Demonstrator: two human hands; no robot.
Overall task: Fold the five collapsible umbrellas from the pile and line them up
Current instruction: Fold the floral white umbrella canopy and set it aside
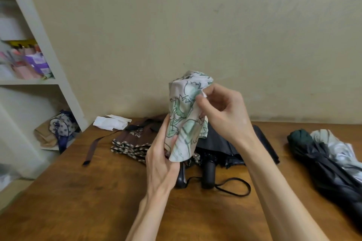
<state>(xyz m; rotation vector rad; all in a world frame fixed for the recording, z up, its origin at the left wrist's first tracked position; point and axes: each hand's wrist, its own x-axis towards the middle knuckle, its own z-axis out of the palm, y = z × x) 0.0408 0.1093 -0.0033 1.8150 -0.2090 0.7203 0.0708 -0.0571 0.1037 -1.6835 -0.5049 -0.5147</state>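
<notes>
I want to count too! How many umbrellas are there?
5: flowery umbrella held up in the middle; brown umbrella and black umbrella on the table behind it; dark umbrella and silvery umbrella overlapping at right, possibly one umbrella.

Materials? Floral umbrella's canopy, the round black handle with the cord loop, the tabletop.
The floral umbrella: thin matte fabric, likely polyester; it creases softly. The black handle: probably moulded plastic, slight sheen. The table: wood or wood-look veneer, satin; grain streaks show.
</notes>
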